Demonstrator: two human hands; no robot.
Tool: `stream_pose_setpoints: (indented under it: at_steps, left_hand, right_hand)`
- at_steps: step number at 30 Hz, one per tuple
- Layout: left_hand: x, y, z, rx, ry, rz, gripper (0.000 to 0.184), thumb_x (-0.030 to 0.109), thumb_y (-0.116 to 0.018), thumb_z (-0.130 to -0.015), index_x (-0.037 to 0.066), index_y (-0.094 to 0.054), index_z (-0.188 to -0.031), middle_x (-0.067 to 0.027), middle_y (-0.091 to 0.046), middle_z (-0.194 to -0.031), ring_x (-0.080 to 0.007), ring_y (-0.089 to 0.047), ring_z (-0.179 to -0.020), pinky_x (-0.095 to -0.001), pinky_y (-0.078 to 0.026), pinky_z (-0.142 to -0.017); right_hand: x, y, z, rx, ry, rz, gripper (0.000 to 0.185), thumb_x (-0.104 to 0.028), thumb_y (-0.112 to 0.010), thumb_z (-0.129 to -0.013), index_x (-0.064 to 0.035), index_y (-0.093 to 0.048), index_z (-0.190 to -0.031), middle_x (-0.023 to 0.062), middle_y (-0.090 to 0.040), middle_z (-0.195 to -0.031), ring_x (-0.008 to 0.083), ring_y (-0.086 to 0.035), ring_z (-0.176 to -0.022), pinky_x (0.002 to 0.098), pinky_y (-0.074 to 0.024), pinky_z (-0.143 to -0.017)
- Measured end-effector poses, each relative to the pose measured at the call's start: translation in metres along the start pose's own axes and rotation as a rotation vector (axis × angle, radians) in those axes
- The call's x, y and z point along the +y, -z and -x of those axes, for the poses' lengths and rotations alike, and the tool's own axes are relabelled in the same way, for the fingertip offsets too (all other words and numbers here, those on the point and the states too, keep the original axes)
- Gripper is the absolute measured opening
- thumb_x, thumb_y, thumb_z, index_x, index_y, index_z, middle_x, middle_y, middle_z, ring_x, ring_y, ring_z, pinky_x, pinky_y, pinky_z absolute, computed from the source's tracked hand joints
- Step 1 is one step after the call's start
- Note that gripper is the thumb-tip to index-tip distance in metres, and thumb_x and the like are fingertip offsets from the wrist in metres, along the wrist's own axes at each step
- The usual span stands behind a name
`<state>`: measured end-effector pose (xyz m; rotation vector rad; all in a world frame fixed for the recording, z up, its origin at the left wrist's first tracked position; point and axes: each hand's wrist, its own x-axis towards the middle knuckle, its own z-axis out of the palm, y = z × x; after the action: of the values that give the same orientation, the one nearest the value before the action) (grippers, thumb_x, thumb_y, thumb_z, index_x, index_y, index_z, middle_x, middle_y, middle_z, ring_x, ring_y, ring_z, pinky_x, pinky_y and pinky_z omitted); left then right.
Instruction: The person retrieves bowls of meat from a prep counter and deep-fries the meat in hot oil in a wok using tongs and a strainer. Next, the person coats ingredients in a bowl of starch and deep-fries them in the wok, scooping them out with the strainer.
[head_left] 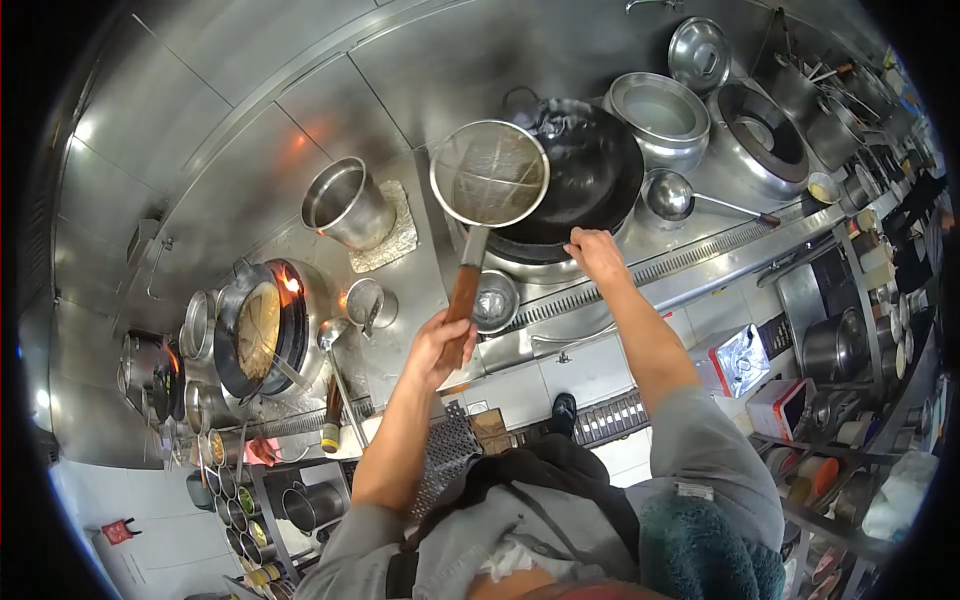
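My left hand (438, 347) is closed around the wooden handle of a round mesh strainer (488, 178). The strainer is held up in front of a black wok (598, 165) and overlaps its left side in view. At the wok's near rim is my right hand (600, 256), its fingers curled in on the edge; the exact grip is partly hidden. The wok's inside looks dark and shiny. Just below the strainer sits a small metal bowl (496, 302). Right of the wok, a metal ladle (670, 195) rests with its handle pointing right.
Flames burn beside another wok (258, 330) with pale contents at the left. A tall steel pot (348, 204) stands on the counter between the woks. Behind the right hand are a lidless pot (660, 112) and another burner (758, 135). Shelves with pans (838, 345) line the right.
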<state>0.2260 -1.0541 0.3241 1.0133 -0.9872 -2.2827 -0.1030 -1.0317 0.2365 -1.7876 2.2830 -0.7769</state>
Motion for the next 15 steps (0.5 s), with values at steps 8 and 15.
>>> stream_pose_setpoints:
  at_steps: [8, 15]
  left_hand:
    - [-0.016, -0.011, -0.140, -0.183, 0.208, 0.176, 0.022, 0.016, -0.063, -0.086, 0.000, -0.056, -0.099, -0.0087, -0.060, -0.083, -0.0143, -0.058, -0.070, -0.0223, -0.046, -0.055]
    - [-0.036, 0.005, -0.110, -0.086, 0.204, -0.012, 0.085, 0.066, -0.048, -0.083, -0.007, -0.043, -0.127, -0.0239, -0.060, -0.105, -0.0317, -0.065, -0.089, -0.0381, -0.054, -0.073]
  right_hand:
    - [0.019, 0.014, 0.003, 0.215, 0.249, -0.275, 0.019, -0.010, -0.071, -0.074, -0.0010, -0.054, -0.072, 0.0157, -0.059, -0.070, 0.0352, -0.057, -0.069, 0.0418, -0.0449, -0.063]
    - [0.030, 0.016, 0.095, 0.418, 0.118, -0.050, 0.021, -0.005, -0.057, -0.084, 0.0036, -0.062, -0.103, 0.0213, -0.060, -0.113, 0.0374, -0.055, -0.107, 0.0396, -0.0410, -0.095]
